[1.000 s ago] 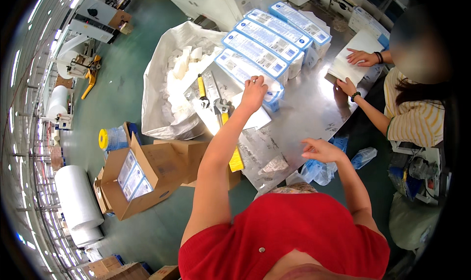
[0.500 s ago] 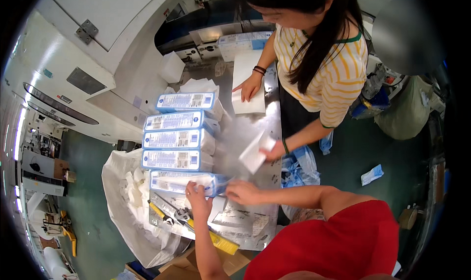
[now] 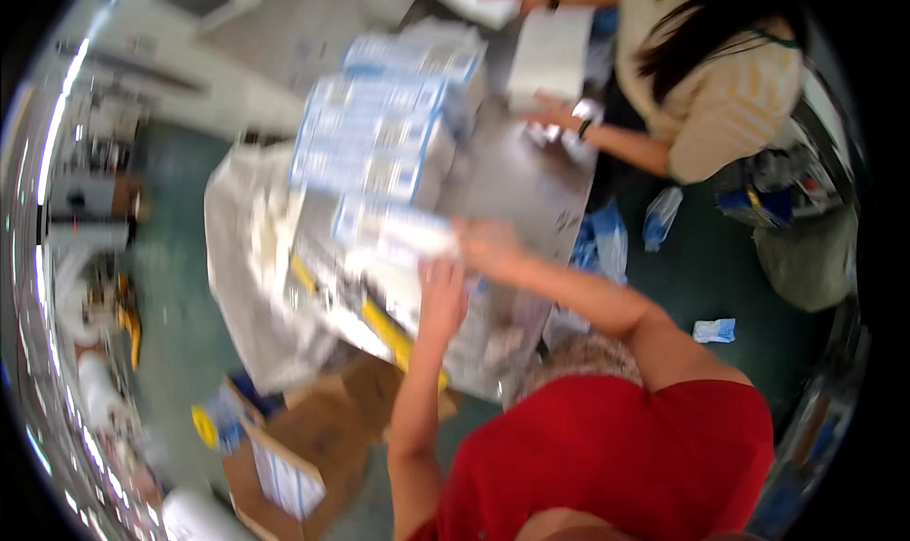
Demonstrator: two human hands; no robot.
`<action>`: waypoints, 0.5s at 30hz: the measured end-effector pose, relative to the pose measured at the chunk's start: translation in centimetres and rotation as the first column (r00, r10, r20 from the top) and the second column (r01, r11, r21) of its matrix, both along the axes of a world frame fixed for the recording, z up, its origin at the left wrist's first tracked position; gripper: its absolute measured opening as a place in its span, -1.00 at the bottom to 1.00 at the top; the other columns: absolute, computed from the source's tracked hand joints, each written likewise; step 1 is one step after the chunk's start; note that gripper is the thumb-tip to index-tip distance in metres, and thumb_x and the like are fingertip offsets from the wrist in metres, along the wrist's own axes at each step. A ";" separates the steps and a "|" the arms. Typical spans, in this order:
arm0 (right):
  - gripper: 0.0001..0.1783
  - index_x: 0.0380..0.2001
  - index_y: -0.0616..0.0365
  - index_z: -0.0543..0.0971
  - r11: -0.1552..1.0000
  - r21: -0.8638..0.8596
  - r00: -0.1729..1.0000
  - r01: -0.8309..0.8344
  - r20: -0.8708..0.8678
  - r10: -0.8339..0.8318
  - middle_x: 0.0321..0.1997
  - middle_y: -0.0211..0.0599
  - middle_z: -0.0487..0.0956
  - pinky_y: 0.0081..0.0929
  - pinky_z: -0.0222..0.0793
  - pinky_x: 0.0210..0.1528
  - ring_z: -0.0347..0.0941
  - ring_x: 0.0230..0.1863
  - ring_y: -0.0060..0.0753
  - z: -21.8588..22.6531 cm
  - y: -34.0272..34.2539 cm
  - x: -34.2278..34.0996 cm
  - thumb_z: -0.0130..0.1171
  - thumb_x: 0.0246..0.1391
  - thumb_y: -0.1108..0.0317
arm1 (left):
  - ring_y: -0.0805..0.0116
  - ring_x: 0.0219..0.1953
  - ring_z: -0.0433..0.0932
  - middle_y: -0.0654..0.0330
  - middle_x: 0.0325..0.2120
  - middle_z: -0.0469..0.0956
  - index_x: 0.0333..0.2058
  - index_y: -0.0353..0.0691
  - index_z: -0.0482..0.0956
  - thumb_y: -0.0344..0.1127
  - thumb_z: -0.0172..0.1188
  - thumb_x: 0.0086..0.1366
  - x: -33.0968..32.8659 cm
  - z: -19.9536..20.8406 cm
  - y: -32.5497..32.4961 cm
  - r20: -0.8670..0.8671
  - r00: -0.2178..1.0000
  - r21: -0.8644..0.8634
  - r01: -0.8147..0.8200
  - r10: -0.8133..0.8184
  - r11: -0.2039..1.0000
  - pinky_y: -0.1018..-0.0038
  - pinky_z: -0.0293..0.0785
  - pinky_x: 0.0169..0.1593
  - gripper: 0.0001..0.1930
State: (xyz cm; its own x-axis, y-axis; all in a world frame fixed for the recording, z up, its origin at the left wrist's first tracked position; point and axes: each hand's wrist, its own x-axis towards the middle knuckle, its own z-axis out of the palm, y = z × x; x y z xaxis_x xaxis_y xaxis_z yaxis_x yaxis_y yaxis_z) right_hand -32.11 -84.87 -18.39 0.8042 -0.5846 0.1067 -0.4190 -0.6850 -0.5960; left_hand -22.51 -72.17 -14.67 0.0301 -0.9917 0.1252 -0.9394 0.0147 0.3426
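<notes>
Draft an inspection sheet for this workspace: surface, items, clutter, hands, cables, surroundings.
Surface: metal table, reflective
Job's things: near blue-white pack, beside a row of similar packs
Clutter: yellow-handled tools on the table; small blue-white item on the floor
Hands: left hand and right hand at the near pack's right end; grip too blurred to tell
Cables: nothing seen, picture blurred
Surroundings: white sack at left; open cardboard box on floor; co-worker at right

Blur smears the right hand so much that we cannot separate its fingers, and we cannot say whether the left hand grips or perhaps only touches the pack, whose right end is partly covered. We find the stacked packs' print unreadable. The upper edge crops the co-worker; the lower edge cuts a white roll.
</notes>
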 end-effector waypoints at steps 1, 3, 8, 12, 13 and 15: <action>-0.68 -0.36 0.21 0.31 1.000 0.014 0.987 0.028 -0.159 -0.025 -0.54 -0.03 0.52 -0.15 0.38 -0.50 0.50 -0.49 -0.02 1.8 -0.2 0.1 0.03 -0.15 0.23 | -0.04 -0.07 0.22 0.00 -0.25 0.26 -0.24 -0.28 0.32 -0.47 0.18 -0.21 0.1 0.4 0.2 0.002 1.000 0.033 0.028 -0.028 0.999 -0.06 -0.05 0.14 -0.56; -0.76 -0.32 0.17 0.33 1.000 -0.019 0.970 0.009 -0.242 -0.013 -0.57 -0.02 0.51 -0.12 0.35 -0.48 0.49 -0.47 0.00 1.3 -1.3 -0.4 -0.03 -0.04 0.27 | -0.05 -0.08 0.20 0.00 -0.24 0.25 -0.31 -0.30 0.33 -0.28 0.34 -0.25 -0.6 2.3 0.2 -0.033 0.999 0.092 0.030 -0.027 0.995 -0.03 0.01 0.11 -0.51; -0.85 -0.42 0.12 0.45 0.992 0.042 0.976 0.117 -0.192 -0.106 -0.55 -0.03 0.51 -0.11 0.33 -0.39 0.45 -0.43 0.07 2.3 -1.3 -0.8 -0.08 0.02 0.32 | -0.01 -0.15 0.24 0.02 -0.37 0.28 -0.51 -0.31 0.38 -0.20 0.34 -0.19 -2.6 3.0 1.3 -0.061 0.991 -0.045 -0.119 0.116 0.992 0.01 0.09 0.04 -0.62; -0.85 -0.42 0.10 0.49 0.971 0.017 0.966 0.238 -0.107 -0.235 -0.51 -0.01 0.51 -0.09 0.32 -0.35 0.44 -0.42 0.10 1.4 -3.0 -1.4 -0.07 0.00 0.35 | 0.04 -0.29 0.30 0.06 -0.50 0.32 -0.61 -0.32 0.38 -0.38 0.27 -0.13 -3.3 1.6 3.0 -0.075 0.982 -0.159 -0.181 0.171 0.970 0.21 0.23 -0.08 -0.78; -0.85 -0.42 0.09 0.50 0.970 0.007 0.965 0.244 -0.102 -0.242 -0.50 -0.01 0.51 -0.09 0.32 -0.35 0.44 -0.42 0.10 1.1 -3.2 -1.6 -0.07 -0.01 0.35 | 0.04 -0.29 0.30 0.06 -0.50 0.32 -0.61 -0.32 0.37 -0.39 0.28 -0.13 -3.6 1.4 3.6 -0.081 0.981 -0.146 -0.189 0.179 0.971 0.22 0.25 -0.11 -0.78; -0.84 -0.43 0.09 0.51 0.963 -0.017 0.960 0.268 -0.079 -0.269 -0.50 0.01 0.51 -0.09 0.32 -0.34 0.43 -0.41 0.10 0.6 -3.8 -2.1 -0.06 -0.02 0.36 | 0.05 -0.29 0.30 0.06 -0.50 0.32 -0.62 -0.32 0.36 -0.40 0.28 -0.14 -4.0 0.6 4.3 -0.085 0.980 -0.132 -0.190 0.180 0.973 0.25 0.28 -0.16 -0.77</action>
